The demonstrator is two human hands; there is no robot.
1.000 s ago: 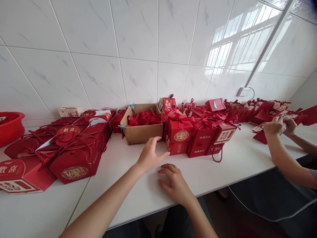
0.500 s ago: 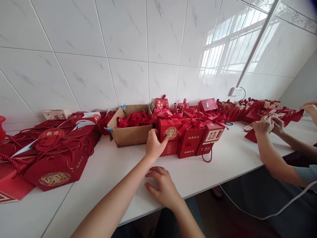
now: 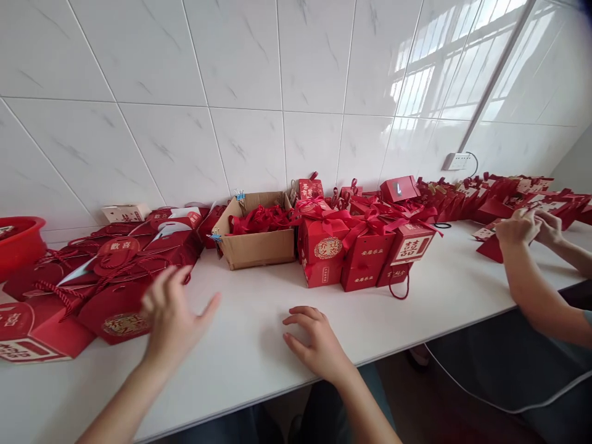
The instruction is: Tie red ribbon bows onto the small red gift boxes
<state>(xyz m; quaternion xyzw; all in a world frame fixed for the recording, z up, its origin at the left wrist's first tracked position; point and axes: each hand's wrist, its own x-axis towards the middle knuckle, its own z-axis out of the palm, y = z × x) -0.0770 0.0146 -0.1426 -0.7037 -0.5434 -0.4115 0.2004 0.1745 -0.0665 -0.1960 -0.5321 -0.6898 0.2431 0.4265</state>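
Note:
My left hand [image 3: 173, 311], slightly blurred, is spread open above the table, just in front of a red gift box [image 3: 113, 308] with a gold emblem and rope handles. Nothing is in it. My right hand [image 3: 317, 342] rests on the white table [image 3: 250, 333] near its front edge, fingers loosely apart and holding nothing. Beyond the right hand stand red gift boxes with ribbon bows: one with a round gold emblem [image 3: 324, 250], one with gold lettering [image 3: 367, 259] and one with a white label [image 3: 409, 250].
A cardboard box [image 3: 259, 250] of red ribbons stands near the tiled wall. A red basin [image 3: 21, 246] sits at the far left. On the right, a co-worker's hands [image 3: 522, 228] are at a small red box [image 3: 490, 250], before rows of red bags [image 3: 499, 191].
My left hand has let go of the gold-emblem ribboned box and swung left toward the rope-handled boxes. My right hand stays on the table. The view has turned slightly left.

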